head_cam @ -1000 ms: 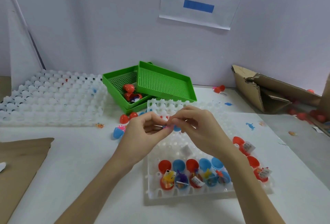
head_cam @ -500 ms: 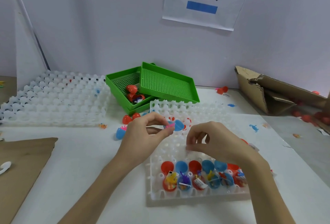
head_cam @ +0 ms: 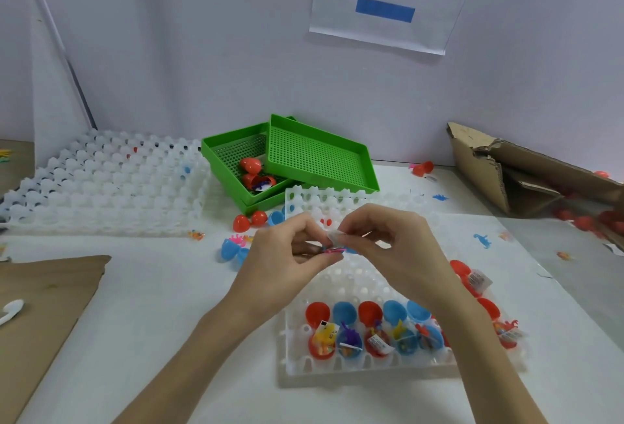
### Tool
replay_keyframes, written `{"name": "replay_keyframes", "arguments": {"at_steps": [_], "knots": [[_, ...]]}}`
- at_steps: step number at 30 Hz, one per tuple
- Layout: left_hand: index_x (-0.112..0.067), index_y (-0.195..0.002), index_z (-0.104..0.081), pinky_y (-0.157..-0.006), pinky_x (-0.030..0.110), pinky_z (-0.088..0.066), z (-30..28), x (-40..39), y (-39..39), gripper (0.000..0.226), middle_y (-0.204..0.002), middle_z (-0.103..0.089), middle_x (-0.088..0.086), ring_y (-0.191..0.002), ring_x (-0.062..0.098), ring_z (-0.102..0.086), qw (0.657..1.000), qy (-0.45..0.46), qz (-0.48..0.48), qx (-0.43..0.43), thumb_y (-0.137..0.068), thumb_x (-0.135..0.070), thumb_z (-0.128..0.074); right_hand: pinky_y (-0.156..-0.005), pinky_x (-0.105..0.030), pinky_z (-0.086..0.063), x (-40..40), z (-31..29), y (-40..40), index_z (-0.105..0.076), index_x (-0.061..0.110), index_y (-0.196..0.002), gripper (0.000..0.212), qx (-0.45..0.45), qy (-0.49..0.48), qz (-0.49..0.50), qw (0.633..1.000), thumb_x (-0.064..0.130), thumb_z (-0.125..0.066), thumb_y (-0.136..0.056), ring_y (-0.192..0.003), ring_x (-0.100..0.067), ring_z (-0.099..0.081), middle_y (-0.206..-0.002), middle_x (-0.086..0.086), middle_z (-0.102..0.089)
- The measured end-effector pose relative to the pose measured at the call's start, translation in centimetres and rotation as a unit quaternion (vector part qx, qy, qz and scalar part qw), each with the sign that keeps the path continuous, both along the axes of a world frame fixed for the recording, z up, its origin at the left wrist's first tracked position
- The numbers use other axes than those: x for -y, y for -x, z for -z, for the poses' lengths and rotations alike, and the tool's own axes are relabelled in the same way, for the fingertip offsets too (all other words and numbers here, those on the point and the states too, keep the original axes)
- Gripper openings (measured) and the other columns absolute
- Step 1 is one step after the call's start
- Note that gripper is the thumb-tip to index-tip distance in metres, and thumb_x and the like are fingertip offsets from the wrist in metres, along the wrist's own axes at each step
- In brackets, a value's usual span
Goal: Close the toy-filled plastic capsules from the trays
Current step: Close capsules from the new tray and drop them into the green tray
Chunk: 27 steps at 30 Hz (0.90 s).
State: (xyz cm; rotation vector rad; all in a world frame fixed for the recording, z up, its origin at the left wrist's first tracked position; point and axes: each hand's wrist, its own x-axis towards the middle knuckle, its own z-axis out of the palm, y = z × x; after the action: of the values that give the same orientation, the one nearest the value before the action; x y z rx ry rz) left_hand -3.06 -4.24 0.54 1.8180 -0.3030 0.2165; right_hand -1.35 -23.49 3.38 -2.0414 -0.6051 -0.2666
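So from my seat, starting at the far left: there's a brown cardboard sheet (head_cam: 40, 305) lying flat with a small white plastic bit (head_cam: 11, 310) on it. Behind it sits a big stack of white empty trays (head_cam: 101, 187). Next over, the green mesh baskets (head_cam: 304, 153), one tilted across the other, with a couple of red capsules (head_cam: 251, 167) in the lower one. A few loose red and blue capsules (head_cam: 244, 222) sit on the white table (head_cam: 152, 305) just in front of them.

Middle of the view: my left hand (head_cam: 283, 261) has its fingers curled, pinching a small pink toy (head_cam: 332, 250) with what looks like a blue capsule half (head_cam: 351, 250) mostly hidden behind the fingers. My right hand (head_cam: 388, 244) is right up against it, fingertips pinching a little clear wrapper (head_cam: 336, 237) at the same spot. Both hands hover above the near white tray (head_cam: 337, 366).

In that tray's front rows there's a line of open capsules (head_cam: 371, 329), red and blue, lids flipped back and toys poking out of the lower halves. Two more open red ones (head_cam: 472, 280) sit at the tray's right side, partly behind my right forearm.

Far right: a torn cardboard box (head_cam: 523, 170) on its side, with blurry red capsules near it.
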Motion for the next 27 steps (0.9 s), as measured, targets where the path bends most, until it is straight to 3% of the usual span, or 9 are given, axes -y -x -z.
{"name": "replay_keyframes", "arguments": {"at_steps": [4, 8, 18, 27], "knots": [[-0.016, -0.096, -0.055, -0.077, 0.021, -0.062, -0.21, 0.03, 0.08, 0.04, -0.092, -0.081, -0.004, -0.082, 0.01, -0.079, 0.999, 0.025, -0.006, -0.02, -0.077, -0.016, -0.09, -0.075, -0.03, -0.055, -0.24, -0.02, 0.14, -0.076, 0.024, -0.088, 0.006, 0.024, 0.042, 0.019, 0.999, 0.018, -0.079, -0.09, -0.085, -0.013, -0.068, -0.086, 0.014, -0.073], [-0.022, -0.104, -0.06, -0.078, 0.02, -0.061, -0.42, -0.1, 0.02, 0.039, -0.099, -0.08, -0.01, -0.085, 0.01, -0.079, 0.999, 0.038, 0.009, -0.031, -0.079, -0.017, -0.09, -0.075, -0.02, -0.054, -0.37, -0.04, 0.17, -0.075, 0.022, -0.091, 0.013, 0.064, 0.077, 0.023, 0.995, 0.009, -0.074, -0.092, -0.088, -0.008, -0.065, -0.091, 0.014, -0.067], [-0.018, -0.105, -0.066, -0.081, 0.021, -0.061, -0.31, -0.17, -0.06, 0.033, -0.097, -0.081, -0.002, -0.087, 0.011, -0.078, 0.999, 0.04, 0.015, -0.024, -0.081, -0.018, -0.088, -0.074, -0.021, -0.053, -0.59, 0.2, 0.1, -0.073, 0.022, -0.095, 0.011, 0.116, 0.085, 0.011, 0.99, 0.011, -0.072, -0.094, -0.088, -0.012, -0.065, -0.093, 0.012, -0.065], [-0.015, -0.097, -0.071, -0.078, 0.018, -0.06, -0.07, -0.15, -0.31, 0.023, -0.097, -0.08, -0.007, -0.091, 0.006, -0.077, 0.999, 0.032, 0.016, 0.005, -0.081, -0.012, -0.087, -0.075, -0.016, -0.051, -0.31, 0.15, 0.29, -0.073, 0.025, -0.093, 0.013, 0.042, 0.083, 0.013, 0.996, 0.012, -0.071, -0.096, -0.091, -0.009, -0.064, -0.096, 0.013, -0.065]]}}
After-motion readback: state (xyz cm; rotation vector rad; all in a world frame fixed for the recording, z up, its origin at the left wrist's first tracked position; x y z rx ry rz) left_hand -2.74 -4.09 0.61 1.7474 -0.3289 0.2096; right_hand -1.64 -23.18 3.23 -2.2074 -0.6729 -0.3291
